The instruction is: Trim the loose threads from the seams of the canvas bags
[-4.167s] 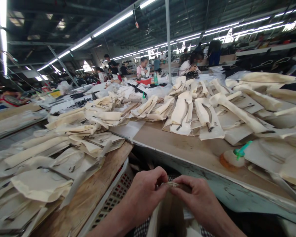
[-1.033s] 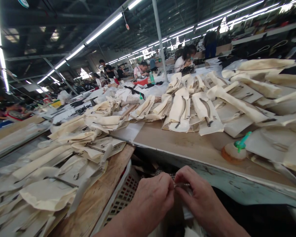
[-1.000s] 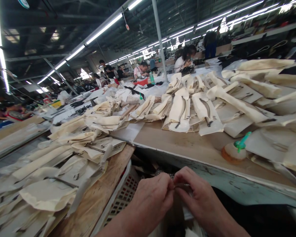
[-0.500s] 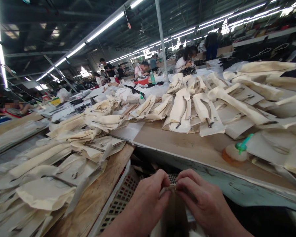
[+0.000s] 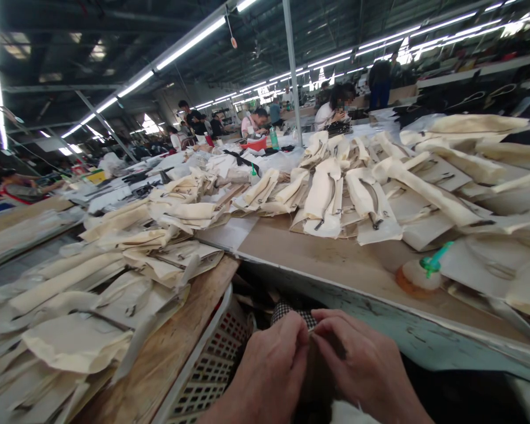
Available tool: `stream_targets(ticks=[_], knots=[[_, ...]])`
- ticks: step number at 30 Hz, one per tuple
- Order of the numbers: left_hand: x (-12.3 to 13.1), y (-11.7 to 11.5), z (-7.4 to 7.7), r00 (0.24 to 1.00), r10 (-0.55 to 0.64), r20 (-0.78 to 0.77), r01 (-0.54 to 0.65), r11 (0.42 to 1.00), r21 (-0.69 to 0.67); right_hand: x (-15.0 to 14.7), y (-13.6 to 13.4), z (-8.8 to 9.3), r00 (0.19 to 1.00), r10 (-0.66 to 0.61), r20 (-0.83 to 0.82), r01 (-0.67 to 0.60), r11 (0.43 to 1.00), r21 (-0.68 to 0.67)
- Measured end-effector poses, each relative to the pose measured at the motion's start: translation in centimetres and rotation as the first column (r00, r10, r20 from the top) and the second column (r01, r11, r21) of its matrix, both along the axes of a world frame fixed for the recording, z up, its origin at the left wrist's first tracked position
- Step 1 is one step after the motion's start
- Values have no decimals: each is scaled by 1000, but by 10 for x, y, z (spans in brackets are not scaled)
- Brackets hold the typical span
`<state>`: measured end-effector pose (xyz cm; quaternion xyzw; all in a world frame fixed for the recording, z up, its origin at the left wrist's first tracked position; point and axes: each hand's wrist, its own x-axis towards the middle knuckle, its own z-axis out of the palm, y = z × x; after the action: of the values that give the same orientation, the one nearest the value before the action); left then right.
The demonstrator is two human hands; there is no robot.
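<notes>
My left hand and my right hand are close together at the bottom middle, with fingertips nearly meeting. Both have thumb and fingers closed in a pinch on the top edge of a brownish fabric piece. Most of that piece lies in shadow between the hands, and its lower part is out of view. A whitish bit of material shows under my right hand. Just beyond the fingertips is a black-and-white checked cloth.
A white plastic basket stands left of my hands, beside a wooden board stacked with cream fabric pieces with dark zips. More cream pieces cover the bench ahead. A green-nozzled bottle stands at right. Several people work farther back.
My left hand has shifted slightly right and its fingers have curled tighter. The fabric piece shows less between my hands, while more of the checked cloth is visible. The view has tilted slightly.
</notes>
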<state>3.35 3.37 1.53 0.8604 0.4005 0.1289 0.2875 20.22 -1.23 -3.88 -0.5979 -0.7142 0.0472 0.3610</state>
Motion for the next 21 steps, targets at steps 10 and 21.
stream_targets(ticks=[10,21], knots=[[1,1,2,1000,17,-16,-17,1000,-5,1,5,9,995,86,-57,-86,996,-8],[2,4,0,1000,19,-19,-19,999,-36,4,7,14,972,118,-202,-154,973,-170]])
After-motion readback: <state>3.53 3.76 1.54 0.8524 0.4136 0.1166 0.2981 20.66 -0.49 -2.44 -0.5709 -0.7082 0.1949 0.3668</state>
